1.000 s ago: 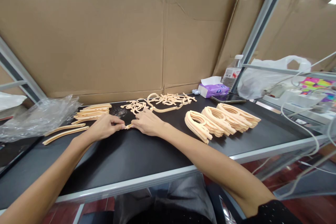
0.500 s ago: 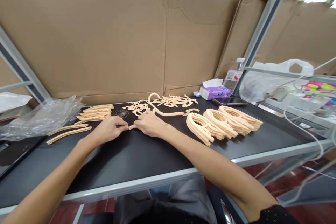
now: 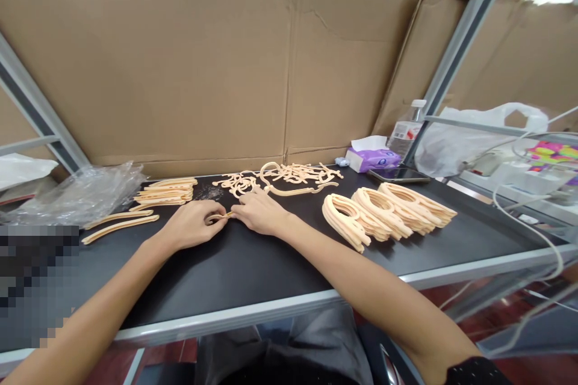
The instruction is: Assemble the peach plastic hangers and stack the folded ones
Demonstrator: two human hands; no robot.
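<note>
My left hand [image 3: 197, 224] pinches a thin cream-coloured strip [image 3: 218, 217] between thumb and fingertips. On the other end of it, the fingers of my right hand [image 3: 258, 212] are closed. Beyond my right hand a long cream piece [image 3: 291, 192] curves in a loop; whether it joins the pinched strip is hidden by the fingers. Behind the hands lies a heap of short cream scraps [image 3: 300, 173], with more curled scraps [image 3: 237, 183] beside it. Two loose straight strips [image 3: 121, 227] rest left of my left hand, near a stack of similar strips [image 3: 167, 192].
On the right stand several piles of looped cream pieces [image 3: 382, 210]. Behind them are a purple tissue pack [image 3: 372, 159], a phone [image 3: 398, 175] and a plastic bottle [image 3: 405, 132]. Crumpled clear plastic [image 3: 90, 195] lies left. A cardboard wall [image 3: 180, 66] closes the back of the black table [image 3: 253, 277].
My left hand has turned and curled, and more of the thin strip shows between my hands. The long looped piece behind my right hand has shifted slightly. The view has moved a little.
</note>
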